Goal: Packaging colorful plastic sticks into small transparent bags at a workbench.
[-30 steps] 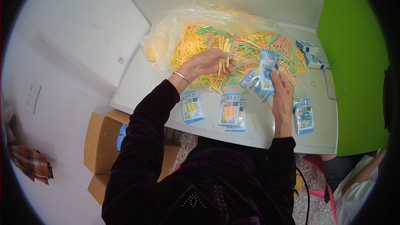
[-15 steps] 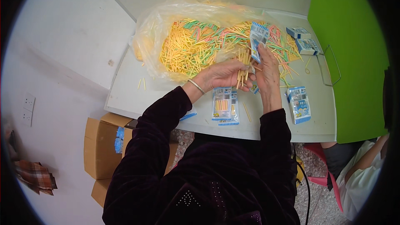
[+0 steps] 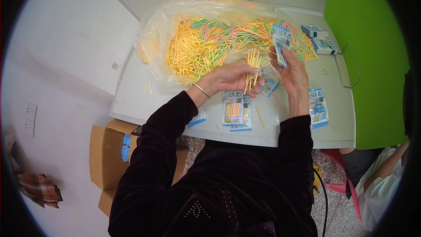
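While the head view presents the table (image 3: 127,101) from above, the left hand (image 3: 231,78), at the centre of the frame, has its fingers closed around a bundle of yellow sticks (image 3: 253,63); the stick ends project above and below the grip. The right hand (image 3: 293,73), right of centre, grips a blue-and-white packet (image 3: 281,39) between thumb and fingers. The packet is tilted slightly, near the bundle's upper right. At upper centre, a clear plastic bag (image 3: 153,30) lies around loose sticks (image 3: 193,52) in yellow, green and pink. Below the left hand, two overlapping packets (image 3: 233,109) lie flat. A further packet (image 3: 319,109) lies at right. An open cardboard box (image 3: 103,158) occupies the lower left.
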`<state>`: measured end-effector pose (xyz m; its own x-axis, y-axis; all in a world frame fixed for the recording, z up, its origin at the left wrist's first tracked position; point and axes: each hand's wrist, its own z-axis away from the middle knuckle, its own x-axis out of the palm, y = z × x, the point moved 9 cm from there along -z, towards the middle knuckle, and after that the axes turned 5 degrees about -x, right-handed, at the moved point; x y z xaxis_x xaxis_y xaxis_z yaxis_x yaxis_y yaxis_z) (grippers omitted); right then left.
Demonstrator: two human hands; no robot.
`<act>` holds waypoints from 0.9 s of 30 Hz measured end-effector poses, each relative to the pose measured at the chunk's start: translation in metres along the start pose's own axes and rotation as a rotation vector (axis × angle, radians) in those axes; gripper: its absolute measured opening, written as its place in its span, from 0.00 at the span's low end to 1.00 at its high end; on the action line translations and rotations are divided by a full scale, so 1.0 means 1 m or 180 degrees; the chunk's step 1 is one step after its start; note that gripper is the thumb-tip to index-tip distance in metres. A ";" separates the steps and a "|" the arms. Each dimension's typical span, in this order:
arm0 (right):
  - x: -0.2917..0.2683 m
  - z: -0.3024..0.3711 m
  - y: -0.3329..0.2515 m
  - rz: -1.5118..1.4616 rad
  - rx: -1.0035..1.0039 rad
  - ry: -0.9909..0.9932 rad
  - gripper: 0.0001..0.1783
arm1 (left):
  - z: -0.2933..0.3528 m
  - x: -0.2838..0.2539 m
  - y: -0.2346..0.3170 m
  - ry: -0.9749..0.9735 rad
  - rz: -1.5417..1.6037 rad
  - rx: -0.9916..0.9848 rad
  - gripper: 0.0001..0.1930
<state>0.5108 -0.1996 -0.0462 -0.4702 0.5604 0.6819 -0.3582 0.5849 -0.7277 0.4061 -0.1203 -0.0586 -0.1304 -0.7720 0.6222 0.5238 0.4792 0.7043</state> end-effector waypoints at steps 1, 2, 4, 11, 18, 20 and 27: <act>-0.005 0.002 0.002 0.0113 0.0097 0.0033 0.15 | 0.001 -0.002 0.001 0.0043 -0.0028 0.0025 0.11; -0.002 0.007 0.002 0.0119 0.0112 0.0028 0.15 | 0.002 -0.004 0.001 0.0048 -0.0015 0.0033 0.11; 0.011 0.017 0.006 0.0542 0.0265 -0.0194 0.12 | 0.004 -0.007 0.003 0.0065 -0.0105 0.0120 0.11; 0.040 0.023 0.008 0.1016 0.0251 -0.0425 0.08 | 0.012 0.000 0.008 0.0029 -0.0124 0.0388 0.16; 0.098 0.020 -0.063 0.1067 -0.1501 0.0012 0.12 | 0.022 -0.021 -0.012 0.0331 0.0434 0.0399 0.11; 0.171 0.033 -0.062 0.1324 -0.1612 -0.0361 0.13 | 0.027 -0.011 -0.015 -0.0055 0.0680 0.0503 0.10; 0.361 0.042 0.024 0.1309 -0.1835 -0.2137 0.14 | -0.009 -0.057 -0.039 0.0151 -0.0337 0.0353 0.08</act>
<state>0.2989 -0.0081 0.1794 -0.8961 0.4386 0.0686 0.3022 0.7157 -0.6296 0.4006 -0.0989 -0.1249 -0.1385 -0.8382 0.5275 0.4129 0.4352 0.8001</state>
